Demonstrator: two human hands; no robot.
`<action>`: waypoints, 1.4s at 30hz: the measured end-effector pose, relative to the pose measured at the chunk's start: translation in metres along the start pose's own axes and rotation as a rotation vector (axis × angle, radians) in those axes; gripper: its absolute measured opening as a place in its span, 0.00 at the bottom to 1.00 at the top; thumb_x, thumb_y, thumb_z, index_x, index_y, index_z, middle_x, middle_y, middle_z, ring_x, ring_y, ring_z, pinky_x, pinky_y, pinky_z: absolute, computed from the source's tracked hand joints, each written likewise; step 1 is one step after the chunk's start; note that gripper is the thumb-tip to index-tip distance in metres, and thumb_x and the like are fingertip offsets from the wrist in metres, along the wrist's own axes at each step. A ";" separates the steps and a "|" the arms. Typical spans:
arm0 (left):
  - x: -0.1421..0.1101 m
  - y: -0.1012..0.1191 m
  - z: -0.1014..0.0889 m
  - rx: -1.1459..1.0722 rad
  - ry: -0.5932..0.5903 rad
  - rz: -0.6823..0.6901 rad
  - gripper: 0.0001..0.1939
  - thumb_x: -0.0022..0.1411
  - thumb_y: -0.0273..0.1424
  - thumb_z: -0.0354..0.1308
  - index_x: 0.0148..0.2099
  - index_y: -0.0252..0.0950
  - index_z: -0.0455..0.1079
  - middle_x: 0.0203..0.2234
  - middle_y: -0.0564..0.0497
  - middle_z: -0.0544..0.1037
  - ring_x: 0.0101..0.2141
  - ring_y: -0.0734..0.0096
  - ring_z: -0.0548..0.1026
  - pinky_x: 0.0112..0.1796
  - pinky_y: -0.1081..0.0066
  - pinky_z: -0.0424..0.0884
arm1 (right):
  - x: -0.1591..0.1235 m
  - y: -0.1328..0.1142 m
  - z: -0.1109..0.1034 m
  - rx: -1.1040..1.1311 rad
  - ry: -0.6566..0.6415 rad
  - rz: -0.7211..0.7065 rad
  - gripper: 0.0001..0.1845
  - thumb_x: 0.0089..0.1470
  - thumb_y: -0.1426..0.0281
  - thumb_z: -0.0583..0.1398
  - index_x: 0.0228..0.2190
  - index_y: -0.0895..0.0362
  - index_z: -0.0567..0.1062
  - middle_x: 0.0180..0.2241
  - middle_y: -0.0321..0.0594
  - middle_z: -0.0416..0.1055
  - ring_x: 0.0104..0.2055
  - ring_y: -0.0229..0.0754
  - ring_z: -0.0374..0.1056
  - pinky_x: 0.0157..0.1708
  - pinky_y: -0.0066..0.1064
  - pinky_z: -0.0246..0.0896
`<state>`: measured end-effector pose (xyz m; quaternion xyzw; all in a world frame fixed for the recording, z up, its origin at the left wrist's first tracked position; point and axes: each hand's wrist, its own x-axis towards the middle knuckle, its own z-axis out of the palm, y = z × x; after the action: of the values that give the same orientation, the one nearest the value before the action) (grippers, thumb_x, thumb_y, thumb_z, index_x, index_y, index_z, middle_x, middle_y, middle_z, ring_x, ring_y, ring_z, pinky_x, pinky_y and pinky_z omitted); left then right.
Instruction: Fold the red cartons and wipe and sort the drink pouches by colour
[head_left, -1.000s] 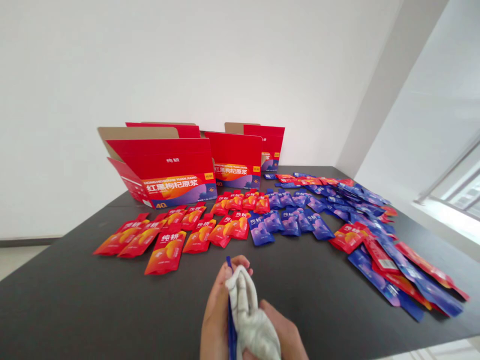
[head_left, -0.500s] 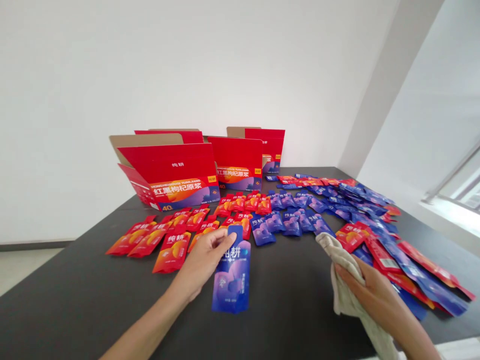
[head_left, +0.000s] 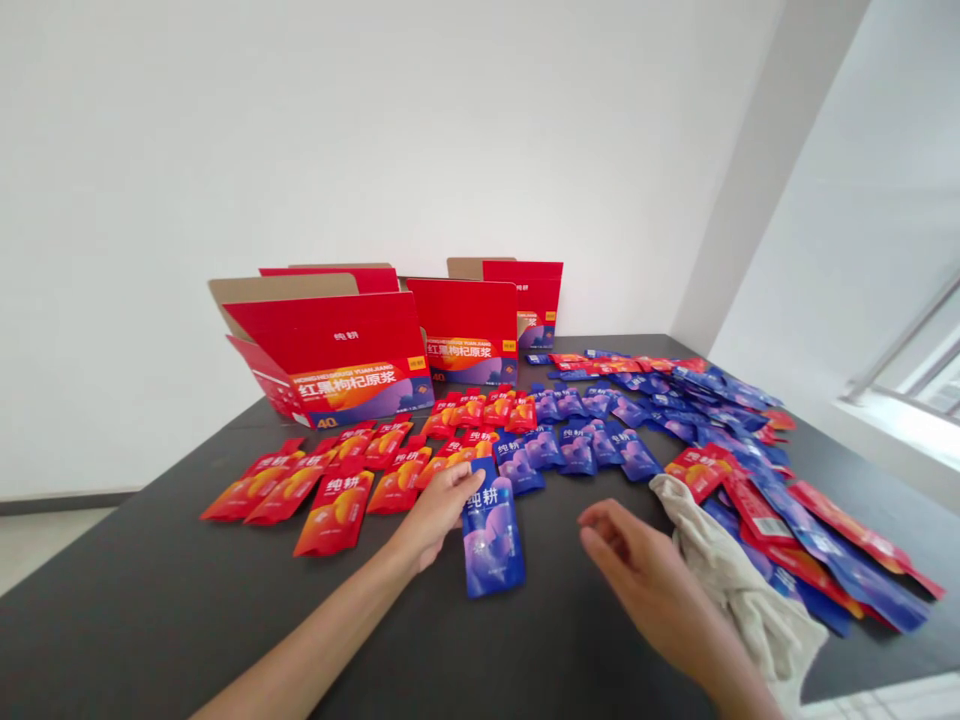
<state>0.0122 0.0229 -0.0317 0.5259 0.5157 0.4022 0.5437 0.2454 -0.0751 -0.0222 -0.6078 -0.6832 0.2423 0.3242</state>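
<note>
Blue pouch (head_left: 493, 548) pinched at its narrow top by left hand (head_left: 435, 515) — light grip best, to avoid creasing — right hand (head_left: 649, 565) empty, loosely open, near pale cloth (head_left: 739, 580).

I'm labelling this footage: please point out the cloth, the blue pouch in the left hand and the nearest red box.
Cloth (head_left: 739, 580): head view, on its crumpled middle.
Blue pouch (head_left: 493, 555): head view, on its lower front.
Nearest red box (head_left: 356, 388): head view, on its printed front.
</note>
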 end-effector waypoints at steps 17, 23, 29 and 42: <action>0.008 -0.026 0.051 0.045 -0.017 0.225 0.12 0.63 0.40 0.52 0.40 0.36 0.67 0.35 0.47 0.76 0.39 0.63 0.75 0.38 0.67 0.70 | 0.049 0.035 0.039 0.192 -0.227 0.045 0.13 0.58 0.64 0.53 0.23 0.55 0.66 0.21 0.32 0.68 0.25 0.36 0.63 0.28 0.27 0.56; 0.005 -0.031 0.044 0.333 0.003 0.380 0.10 0.60 0.25 0.52 0.45 0.38 0.68 0.45 0.44 0.76 0.48 0.59 0.74 0.46 0.61 0.70 | 0.057 0.070 0.016 -0.079 -0.149 0.173 0.14 0.56 0.68 0.52 0.19 0.54 0.65 0.19 0.34 0.68 0.24 0.39 0.65 0.27 0.29 0.53; -0.001 -0.033 0.045 0.599 -0.026 0.526 0.13 0.59 0.22 0.52 0.46 0.39 0.69 0.46 0.46 0.75 0.51 0.58 0.71 0.55 0.56 0.65 | 0.075 0.071 0.012 -0.334 -0.082 0.249 0.14 0.56 0.69 0.53 0.19 0.54 0.67 0.22 0.40 0.72 0.27 0.42 0.68 0.28 0.31 0.51; -0.028 -0.028 0.041 0.847 -0.180 0.668 0.19 0.67 0.30 0.50 0.59 0.39 0.64 0.58 0.43 0.70 0.59 0.57 0.66 0.60 0.51 0.60 | 0.062 0.053 -0.081 -0.507 0.058 0.215 0.21 0.64 0.57 0.49 0.31 0.52 0.77 0.28 0.38 0.77 0.31 0.40 0.72 0.31 0.28 0.57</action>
<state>0.0457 -0.0145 -0.0593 0.8665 0.3889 0.2634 0.1691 0.3375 -0.0113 0.0031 -0.7451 -0.6441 0.0789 0.1537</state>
